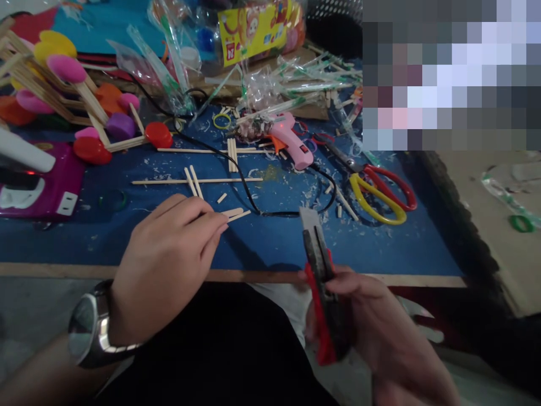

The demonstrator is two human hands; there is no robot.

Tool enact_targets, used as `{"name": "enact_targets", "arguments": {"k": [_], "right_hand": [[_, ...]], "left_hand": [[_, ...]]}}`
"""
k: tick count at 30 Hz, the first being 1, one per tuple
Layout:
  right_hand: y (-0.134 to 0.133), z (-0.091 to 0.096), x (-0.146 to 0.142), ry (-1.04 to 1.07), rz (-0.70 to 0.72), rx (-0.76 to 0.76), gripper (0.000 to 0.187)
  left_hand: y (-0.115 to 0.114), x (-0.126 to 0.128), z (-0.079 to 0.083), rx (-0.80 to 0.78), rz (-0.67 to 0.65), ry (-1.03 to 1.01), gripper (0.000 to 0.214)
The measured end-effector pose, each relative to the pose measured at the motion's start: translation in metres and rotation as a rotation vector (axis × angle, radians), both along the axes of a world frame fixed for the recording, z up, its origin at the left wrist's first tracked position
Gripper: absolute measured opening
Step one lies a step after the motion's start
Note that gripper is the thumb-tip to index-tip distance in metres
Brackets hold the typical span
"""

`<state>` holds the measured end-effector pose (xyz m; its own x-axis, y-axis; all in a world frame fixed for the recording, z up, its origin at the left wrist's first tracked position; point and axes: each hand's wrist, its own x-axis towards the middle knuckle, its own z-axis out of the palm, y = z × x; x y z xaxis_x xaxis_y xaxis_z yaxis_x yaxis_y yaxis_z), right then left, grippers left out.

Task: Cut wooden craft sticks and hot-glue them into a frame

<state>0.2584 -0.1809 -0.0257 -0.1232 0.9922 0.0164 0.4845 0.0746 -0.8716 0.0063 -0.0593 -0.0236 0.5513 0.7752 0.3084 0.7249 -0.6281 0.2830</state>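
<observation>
My left hand point(171, 256), with a watch on its wrist, is closed low over the blue tabletop. Its fingertips pinch a few short wooden craft sticks point(237, 215) whose ends poke out to the right. In my right hand point(363, 310) is a red and black utility knife point(323, 293), held upright near the table's front edge with its blade point(310, 217) out. Just beyond my left hand, two short sticks point(194, 181) lie across a long thin wooden stick point(160, 181). Farther back, several short sticks point(233, 155) cross another long one.
A pink glue gun point(291, 141) lies mid-table, its black cord point(283, 214) looping forward. Open scissors point(376, 194) with red and yellow handles lie right. A purple device point(63, 180) and a stick structure with coloured pieces point(84, 101) stand left. Plastic wrappers point(304, 79) crowd the back.
</observation>
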Motion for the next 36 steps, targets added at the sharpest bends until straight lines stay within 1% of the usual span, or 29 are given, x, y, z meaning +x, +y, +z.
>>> {"name": "enact_targets", "arguments": {"k": [1,2,3,4,6,9,13,16,19,21,25,30,33,36], "right_hand": [[-0.001,-0.001,-0.002,0.081,-0.054,-0.025,0.034],[-0.001,-0.002,-0.004,0.096,-0.108,-0.014,0.021],[-0.001,-0.003,-0.005,0.098,-0.137,-0.006,0.016],[0.0,-0.004,-0.006,0.05,-0.182,0.032,0.018],[0.002,-0.004,-0.007,-0.089,-0.21,0.102,0.025],[0.009,-0.001,-0.01,-0.203,-0.183,0.167,0.033],[0.02,0.004,-0.017,-0.328,-0.16,0.214,0.037],[0.025,0.006,-0.022,-0.43,-0.111,0.244,0.037],[0.028,0.008,-0.026,-0.468,-0.075,0.254,0.041],[0.028,0.01,-0.028,-0.501,-0.059,0.23,0.045],[0.027,0.011,-0.031,-0.553,-0.047,0.18,0.046],[0.026,0.009,-0.032,-0.57,-0.05,0.184,0.046],[0.026,0.007,-0.032,-0.566,-0.066,0.2,0.047],[0.026,0.006,-0.032,-0.574,-0.069,0.2,0.047]], "left_hand": [[0.0,0.0,0.0,-0.006,-0.009,0.002,0.021],[0.001,0.0,0.0,-0.01,-0.017,0.004,0.021],[0.001,0.0,0.001,-0.009,-0.021,0.004,0.022],[0.0,0.0,0.001,-0.007,-0.023,0.006,0.022],[-0.001,0.001,0.001,0.005,-0.013,0.012,0.021],[-0.002,0.001,0.002,0.032,0.017,0.033,0.018],[-0.003,0.004,0.003,0.048,0.026,0.06,0.018],[-0.005,0.007,0.004,0.056,0.007,0.058,0.019],[-0.01,0.012,0.004,0.069,-0.025,0.049,0.02],[-0.014,0.015,0.002,0.078,-0.045,0.042,0.02],[-0.019,0.017,-0.002,0.051,-0.033,0.013,0.02],[-0.025,0.016,-0.004,0.047,-0.017,-0.011,0.017],[-0.029,0.015,-0.005,0.059,-0.004,-0.002,0.028],[-0.034,0.012,-0.008,0.062,-0.032,0.046,0.043]]}}
